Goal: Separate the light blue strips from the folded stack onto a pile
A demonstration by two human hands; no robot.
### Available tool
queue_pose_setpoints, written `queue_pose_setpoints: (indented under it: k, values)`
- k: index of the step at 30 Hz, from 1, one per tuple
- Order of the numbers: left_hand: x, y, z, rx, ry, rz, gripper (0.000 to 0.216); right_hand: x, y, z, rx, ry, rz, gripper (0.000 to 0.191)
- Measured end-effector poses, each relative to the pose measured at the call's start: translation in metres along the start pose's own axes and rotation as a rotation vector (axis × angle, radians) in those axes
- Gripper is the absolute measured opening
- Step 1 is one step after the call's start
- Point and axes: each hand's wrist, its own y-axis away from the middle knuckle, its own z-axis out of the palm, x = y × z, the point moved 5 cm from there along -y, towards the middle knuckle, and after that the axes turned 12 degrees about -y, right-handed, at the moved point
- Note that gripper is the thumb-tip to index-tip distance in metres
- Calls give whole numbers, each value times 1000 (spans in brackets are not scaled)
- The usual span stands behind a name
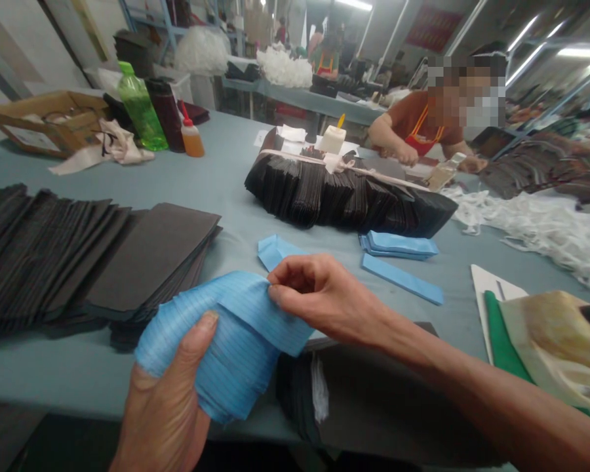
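My left hand (164,406) clamps a thick stack of thin blue ribbed paper strips (231,347) above the grey table's (226,183) near edge; my right hand (319,295) pinches the top strip's edge; light, limp, probably slippery; best peeled from that edge.

Fanned over the left of the grey table (226,177), black sheets (147,262). At centre, a tied black bundle (344,196), with a white block (333,139) just behind. Near its front edge, a small blue pile (398,244) and one blue strip (402,278) lying apart. Far left, a cardboard box (44,121), crumpled cloth (113,144), green bottle (140,108) and orange bottle (191,137). At right, heaped white straps (535,223). Across the table, a person in orange (408,118), working.
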Motion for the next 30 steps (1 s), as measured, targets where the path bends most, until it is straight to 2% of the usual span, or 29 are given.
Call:
queue_pose_setpoints:
  k: [3,7,12,14,17,18,20,22,24,27,30]
  values:
    - [1,2,-1,32,25,-33,45,1,-5,-11,55,5,20,9]
    - [0,1,-7,56,28,-58,52,1,-11,-33,150,62,-47,26]
    - [1,-1,-14,108,17,-72,46,1,-28,-84,331,185,-109,34]
    - [2,-1,-13,112,25,-96,43,-1,-35,-106,446,286,-123,31]
    - [2,-1,-10,97,37,-116,47,-11,-37,-123,611,642,-101,21]
    - [3,-1,-9,94,34,-112,50,-15,-33,-120,630,765,-87,25]
    - [3,-1,-7,88,32,-98,55,-20,-24,-98,536,858,-63,38]
    - [3,-1,-3,58,36,-89,58,-19,-14,-58,260,684,-56,34]
    - [4,0,2,16,51,-80,59,-14,-2,-15,-3,438,15,29]
    - [2,3,5,-32,60,-72,59,-10,6,16,-38,332,33,6]
    - [-2,7,3,-65,56,-82,56,-3,5,20,-52,208,46,11]
